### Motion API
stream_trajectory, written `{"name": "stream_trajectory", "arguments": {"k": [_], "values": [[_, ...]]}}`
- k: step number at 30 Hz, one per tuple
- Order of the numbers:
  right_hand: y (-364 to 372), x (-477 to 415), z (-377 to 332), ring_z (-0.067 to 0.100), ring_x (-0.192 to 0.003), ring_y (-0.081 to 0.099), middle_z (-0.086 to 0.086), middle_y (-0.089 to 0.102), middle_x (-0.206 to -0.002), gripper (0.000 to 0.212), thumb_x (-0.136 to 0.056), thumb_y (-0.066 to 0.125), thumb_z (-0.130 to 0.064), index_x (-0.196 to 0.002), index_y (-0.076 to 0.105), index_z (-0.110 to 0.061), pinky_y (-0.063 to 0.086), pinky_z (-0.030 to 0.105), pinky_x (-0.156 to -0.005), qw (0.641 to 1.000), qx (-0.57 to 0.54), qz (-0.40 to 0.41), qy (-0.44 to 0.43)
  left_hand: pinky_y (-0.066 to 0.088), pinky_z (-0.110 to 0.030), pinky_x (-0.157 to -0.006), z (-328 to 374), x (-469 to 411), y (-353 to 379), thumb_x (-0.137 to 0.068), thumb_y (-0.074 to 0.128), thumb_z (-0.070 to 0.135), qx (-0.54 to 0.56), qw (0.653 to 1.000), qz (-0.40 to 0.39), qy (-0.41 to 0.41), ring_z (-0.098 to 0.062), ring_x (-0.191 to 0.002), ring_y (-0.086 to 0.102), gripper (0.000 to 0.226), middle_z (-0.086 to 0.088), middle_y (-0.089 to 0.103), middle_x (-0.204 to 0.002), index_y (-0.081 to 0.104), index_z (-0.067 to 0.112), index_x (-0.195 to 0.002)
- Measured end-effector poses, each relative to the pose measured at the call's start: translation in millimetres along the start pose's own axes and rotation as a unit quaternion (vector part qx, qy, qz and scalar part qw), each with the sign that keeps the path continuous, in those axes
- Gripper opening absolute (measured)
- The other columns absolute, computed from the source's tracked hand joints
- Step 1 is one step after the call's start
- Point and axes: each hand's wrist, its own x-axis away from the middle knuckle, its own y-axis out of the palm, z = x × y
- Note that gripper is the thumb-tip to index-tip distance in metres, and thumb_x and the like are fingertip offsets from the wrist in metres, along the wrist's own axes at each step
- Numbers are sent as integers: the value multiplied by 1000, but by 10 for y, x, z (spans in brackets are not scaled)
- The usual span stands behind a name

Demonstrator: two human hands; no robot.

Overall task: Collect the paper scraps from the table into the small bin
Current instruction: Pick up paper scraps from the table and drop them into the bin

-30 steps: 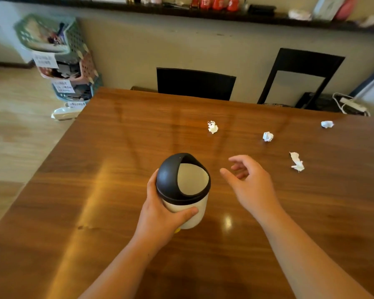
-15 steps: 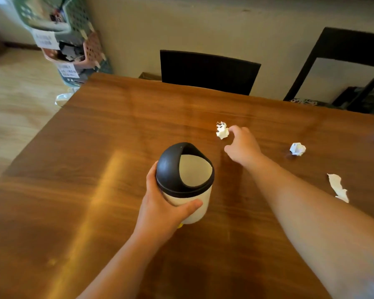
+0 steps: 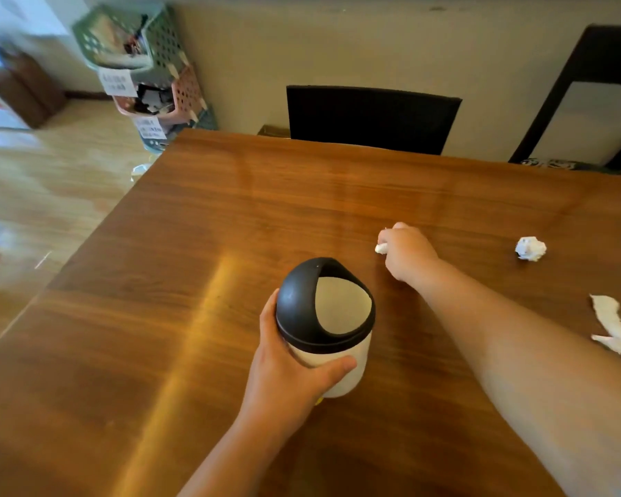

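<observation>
Gripping scrap (image 3: 381,248), right hand (image 3: 407,253) fisted; left hand (image 3: 284,374) clasping bin (image 3: 328,331).

Brown wooden worktop (image 3: 201,317) bare left of black-lidded white bin (image 3: 328,328); crumpled white paper ball (image 3: 530,248), torn strip (image 3: 612,323) obstruct right.

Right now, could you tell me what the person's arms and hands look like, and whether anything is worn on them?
Both forearms are bare as far as the frame shows. The left hand and the right hand show no gloves, rings, watch or bracelet.
</observation>
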Motion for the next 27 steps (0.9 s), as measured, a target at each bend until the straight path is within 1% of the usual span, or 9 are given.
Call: {"name": "stream_trajectory", "arguments": {"k": [4, 9, 12, 16, 19, 21, 23, 25, 27], "values": [[112, 901, 120, 21, -79, 56, 0, 56, -95, 15, -93, 58, -11, -98, 68, -21, 41, 28, -59, 992, -128, -5, -6, 53, -43, -105, -6, 317, -108, -31, 89, 81, 2, 1000, -6, -6, 12, -120, 58, 125, 40, 56, -130, 26, 72, -138], [-55, 2482, 161, 0, -82, 60, -17, 66, -94, 18, -90, 66, -23, -99, 64, -38, 44, 18, -63, 947, -312, 20, 72, 52, -39, -106, -2, 974, -300, -30, 89, 81, -8, 998, -56, -17, 18, -118, 54, 125, 46, 51, -130, 21, 79, -135], [-373, 3356, 63, 3, -89, 65, -20, 68, -95, 27, -88, 72, -21, -97, 61, -44, 47, 19, -71, 919, -373, 90, 90, 50, -35, -107, 7, 1458, -401, -32, 92, 79, -16, 995, -99, -6, 16, -119, 55, 123, 45, 52, -129, 18, 82, -131], [-1159, 4330, -175, -13, -87, 62, -36, 65, -93, 26, -85, 71, -32, -90, 58, -54, 47, 8, -59, 897, -376, 216, 87, 49, -40, -110, 119, 2028, -453, -42, 97, 60, -18, 987, -161, 14, 3, -125, 57, 122, 30, 59, -132, 16, 81, -131], [-1777, 4948, -379, -7, -92, 66, -32, 67, -99, 26, -86, 71, -30, -98, 61, -50, 48, 2, -65, 842, -402, 358, 44, 48, -45, -111, 282, 2353, -436, -40, 95, 69, -4, 980, -198, 24, -3, -130, 56, 123, 23, 56, -139, 14, 81, -132], [-1971, 5248, -501, -2, -93, 67, -25, 69, -102, 24, -86, 70, -33, -103, 62, -48, 50, 4, -68, 818, -401, 411, 30, 47, -45, -112, 385, 2524, -392, -35, 90, 80, -1, 975, -218, 39, -2, -131, 54, 124, 23, 55, -140, 12, 81, -131], [-1955, 5403, -577, -3, -95, 65, -25, 67, -104, 25, -85, 68, -38, -107, 59, -47, 53, 8, -71, 849, -365, 381, 39, 48, -45, -112, 490, 2658, -327, -36, 90, 80, 9, 971, -233, 52, 0, -130, 54, 123, 24, 55, -140, 13, 81, -132], [-1824, 5477, -620, -9, -107, 58, -29, 62, -116, 43, -82, 71, -41, -122, 54, -46, 52, 14, -87, 924, -298, 231, 64, 50, -44, -110, 579, 2767, -241, -41, 94, 75, 23, 966, -246, 70, 3, -128, 56, 123, 26, 56, -139, 18, 75, -138], [-1692, 5556, -539, -8, -126, 42, -30, 48, -137, 72, -78, 75, -47, -140, 39, -48, 40, 23, -106, 960, -247, 101, 84, 52, -43, -107, 650, 2845, -148, -44, 96, 72, 33, 963, -255, 83, 5, -126, 57, 126, 29, 56, -137, 21, 65, -146]]}}
